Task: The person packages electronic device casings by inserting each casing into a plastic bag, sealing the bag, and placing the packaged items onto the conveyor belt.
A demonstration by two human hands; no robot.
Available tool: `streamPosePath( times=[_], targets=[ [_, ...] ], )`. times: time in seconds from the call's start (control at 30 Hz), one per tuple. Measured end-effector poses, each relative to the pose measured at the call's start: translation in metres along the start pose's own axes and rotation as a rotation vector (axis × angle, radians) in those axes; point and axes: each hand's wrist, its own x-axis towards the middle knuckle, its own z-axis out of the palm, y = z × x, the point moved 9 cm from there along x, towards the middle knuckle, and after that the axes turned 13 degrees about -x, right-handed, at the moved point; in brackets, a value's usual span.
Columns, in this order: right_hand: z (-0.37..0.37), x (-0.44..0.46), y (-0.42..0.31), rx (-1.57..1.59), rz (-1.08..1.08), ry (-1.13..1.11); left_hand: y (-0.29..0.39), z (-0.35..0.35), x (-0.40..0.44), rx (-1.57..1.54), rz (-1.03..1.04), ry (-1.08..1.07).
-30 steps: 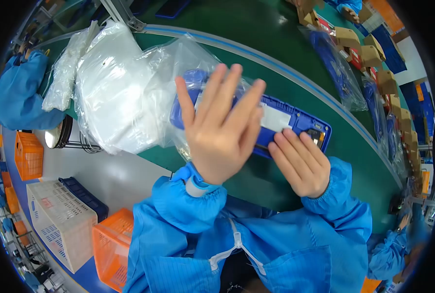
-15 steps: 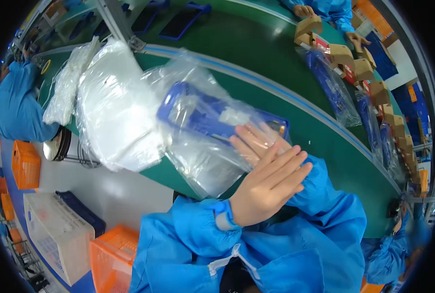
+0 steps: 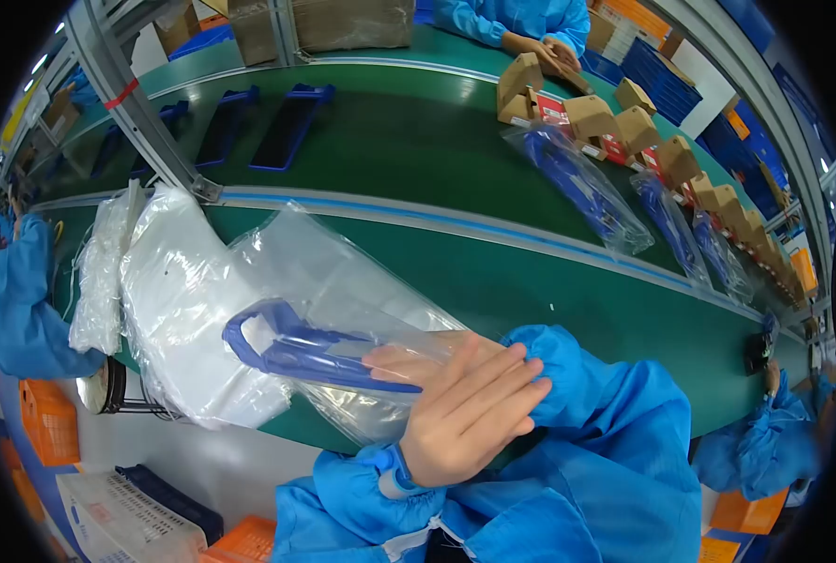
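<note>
Blue housing [image 3: 298, 360]'s gone from half-bagged to deep inside the clear bag [image 3: 329, 258]. Left grip [image 3: 465, 413]'s flat, nothing grasped; right grip [image 3: 409, 360]'s at the housing's end, can't tell if clenched.

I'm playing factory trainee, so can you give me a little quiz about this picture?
1. True or false: the blue piece shows through clear plastic.

2. The left hand and right hand overlap. Which is on top?
A) the left
B) the right

3. Fill in the colour: the metal post has a band of ____ tape around it.

Key: 1 true; 2 A; 3 red.
</note>
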Motion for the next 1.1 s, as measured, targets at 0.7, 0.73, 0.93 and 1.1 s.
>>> streamPosePath(
  times=[0.7, 0.73, 0.93, 1.1],
  targets=[
    [-0.002, 0.011, 0.075, 1.489, 0.739, 0.729, -0.027, -0.081, -0.028, 0.565, -0.129, 0.369],
    [0.005, 0.004, 0.086, 1.435, 0.811, 0.768, -0.024, -0.078, -0.028, 0.504, -0.077, 0.364],
    [-0.022, -0.018, 0.098, 0.43, 0.888, 0.781, -0.029, -0.067, -0.038, 0.249, -0.047, 0.393],
    [-0.056, -0.005, 0.092, -0.19, 0.636, 0.638, -0.044, -0.058, -0.041, 0.128, -0.219, 0.332]
  ],
)
